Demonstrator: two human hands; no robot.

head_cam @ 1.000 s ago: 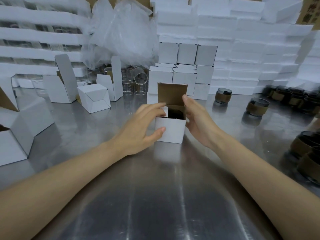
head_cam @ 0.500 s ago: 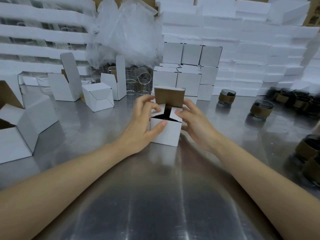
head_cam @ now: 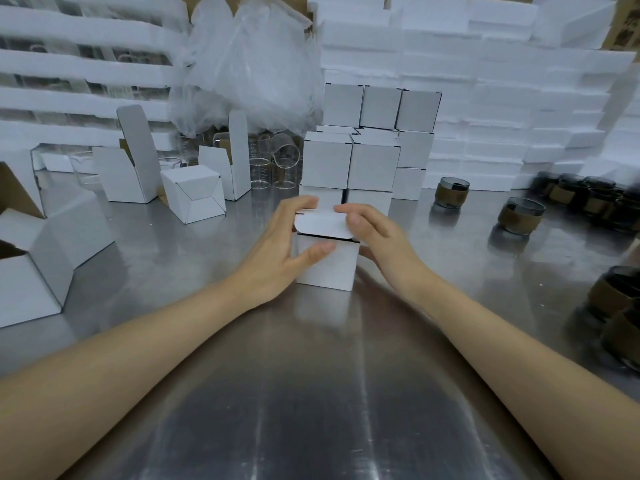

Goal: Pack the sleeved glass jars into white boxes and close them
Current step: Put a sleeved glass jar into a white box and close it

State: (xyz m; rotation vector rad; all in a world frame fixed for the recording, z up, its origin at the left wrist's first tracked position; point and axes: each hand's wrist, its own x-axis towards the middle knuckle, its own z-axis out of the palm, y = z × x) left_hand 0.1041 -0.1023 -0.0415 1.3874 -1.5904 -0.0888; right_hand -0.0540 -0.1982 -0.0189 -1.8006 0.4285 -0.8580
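**Both hands clamp a white box at the middle of the worktop**

A small white box (head_cam: 325, 265) stands upright on the shiny metal worktop (head_cam: 311, 393), right in front of the person. Its lid (head_cam: 322, 225) is bent down over the top but not fully tucked: a dark gap shows along the front edge. What is inside the box cannot be seen.

The left hand (head_cam: 284, 251) grips the box from the left, with the thumb pressed on the front face and the fingers curled over the lid's far left corner. The right hand (head_cam: 377, 237) holds it from the right, with the fingers curled onto the right end of the lid and the thumb low against the box's right side.

Just behind the box rises a stack of closed boxes (head_cam: 349, 161). To the right, two jars in brown sleeves (head_cam: 452, 192) stand apart from each other on the worktop, and more sleeved jars (head_cam: 581, 199) crowd the right edge. To the left stand open boxes (head_cam: 128, 174) with their lids up, clear glass jars (head_cam: 273, 161) behind them, and a crumpled plastic bag (head_cam: 249, 64) above. White foam sheets (head_cam: 485, 98) are piled along the back.
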